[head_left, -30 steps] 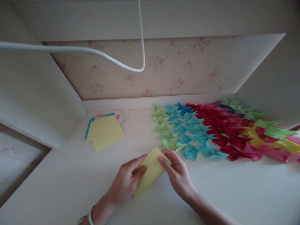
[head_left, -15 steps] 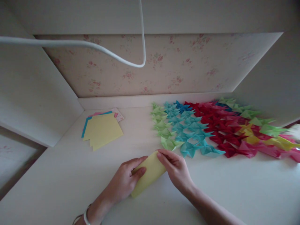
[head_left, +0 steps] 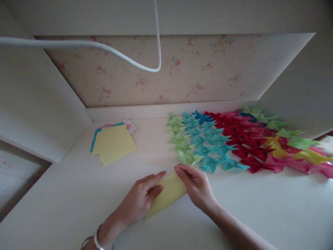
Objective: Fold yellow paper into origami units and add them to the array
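A folded sheet of yellow paper (head_left: pixel 169 194) lies between my hands near the front of the white table, tilted so its right end points away from me. My left hand (head_left: pixel 143 196) grips its left part, thumb on top and forefinger stretched along the far edge. At the far right corner, my right hand (head_left: pixel 195 184) pinches the paper between thumb and bent fingers. Just beyond the right hand sits a light green folded paper crane (head_left: pixel 189 158), the closest of a row. The underside of the sheet is hidden.
Rows of paper cranes in turquoise (head_left: pixel 210 163), red (head_left: pixel 252 165), pink and yellow cover the table's right rear. Square sheets (head_left: pixel 118 144), yellow on top of blue and pink, lie at the left rear. A white cable (head_left: pixel 125 60) hangs ahead, before a flowered back panel (head_left: pixel 171 83).
The yellow paper has turned slightly and its near edge has shifted a little between my hands. Both hands keep their hold; the left forefinger reaches slightly farther right.
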The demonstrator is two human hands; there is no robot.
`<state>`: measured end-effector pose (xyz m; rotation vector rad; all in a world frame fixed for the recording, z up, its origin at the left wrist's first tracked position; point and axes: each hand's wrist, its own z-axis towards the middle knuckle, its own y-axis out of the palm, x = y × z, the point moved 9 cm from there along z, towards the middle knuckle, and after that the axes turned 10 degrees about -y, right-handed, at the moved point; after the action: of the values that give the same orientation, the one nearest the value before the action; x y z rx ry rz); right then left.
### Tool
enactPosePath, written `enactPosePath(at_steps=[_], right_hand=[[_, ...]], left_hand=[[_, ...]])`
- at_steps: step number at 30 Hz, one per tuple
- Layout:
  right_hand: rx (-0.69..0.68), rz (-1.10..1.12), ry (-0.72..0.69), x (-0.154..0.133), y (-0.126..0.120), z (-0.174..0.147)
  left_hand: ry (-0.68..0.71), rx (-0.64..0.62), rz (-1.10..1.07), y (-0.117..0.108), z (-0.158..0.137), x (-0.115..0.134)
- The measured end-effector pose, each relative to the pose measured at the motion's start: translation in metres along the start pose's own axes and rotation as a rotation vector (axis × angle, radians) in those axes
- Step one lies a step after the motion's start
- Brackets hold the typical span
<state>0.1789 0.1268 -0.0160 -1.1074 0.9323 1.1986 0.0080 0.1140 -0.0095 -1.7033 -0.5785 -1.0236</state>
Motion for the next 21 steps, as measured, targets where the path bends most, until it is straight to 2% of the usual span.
enactPosePath(at_steps=[4, 9, 21], right_hand=[[0.025, 0.171, 0.059, 0.004, 0.002, 0.000], [-0.049, 0.424, 0.129, -0.001, 0.015, 0.001], [0.032, 0.414, 0.116, 0.012, 0.012, 0.001]], left_hand=[[-0.011, 0.003, -0.002, -0.003, 0.001, 0.000], [-0.052, 0.047, -0.157, -0.013, 0.002, -0.004], [-0.077, 0.112, -0.142, -0.015, 0.003, -0.010]])
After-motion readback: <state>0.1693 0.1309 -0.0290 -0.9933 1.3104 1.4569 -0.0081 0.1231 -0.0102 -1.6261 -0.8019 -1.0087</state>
